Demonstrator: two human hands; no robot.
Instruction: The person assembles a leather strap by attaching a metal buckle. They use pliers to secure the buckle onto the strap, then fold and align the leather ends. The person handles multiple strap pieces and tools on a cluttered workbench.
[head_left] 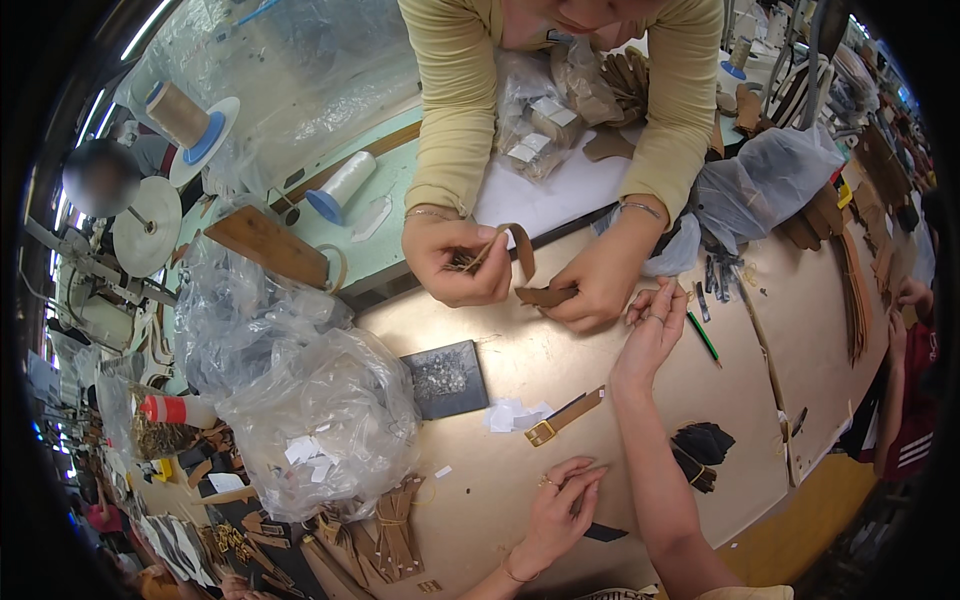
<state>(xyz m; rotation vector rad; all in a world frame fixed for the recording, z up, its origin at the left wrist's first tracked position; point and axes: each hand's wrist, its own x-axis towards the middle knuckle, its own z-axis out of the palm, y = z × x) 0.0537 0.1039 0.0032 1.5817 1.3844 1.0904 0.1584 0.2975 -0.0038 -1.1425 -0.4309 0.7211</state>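
Observation:
My left hand (562, 508) hovers low over the table, its fingers loosely bent and apart, with nothing visible in them. My right hand (652, 335) reaches farther forward, palm turned up and fingers half curled; it looks empty. Between my hands lies a short brown leather strap with a gold buckle (541, 432). A person in yellow sleeves leans in opposite me. That person's one hand (462, 262) pinches a curved brown leather strip (521, 252), while the other hand (592, 290) holds a brown leather piece (546, 297) close to my right fingertips.
A dark square block (445, 380) with small bits on it sits beside white paper slips (515, 414). Clear plastic bags (320, 420) crowd the left. A green pencil (704, 338), a banded black bundle (703, 455) and brown strap bundles (398, 530) lie around. Thread cones (340, 188) stand farther off.

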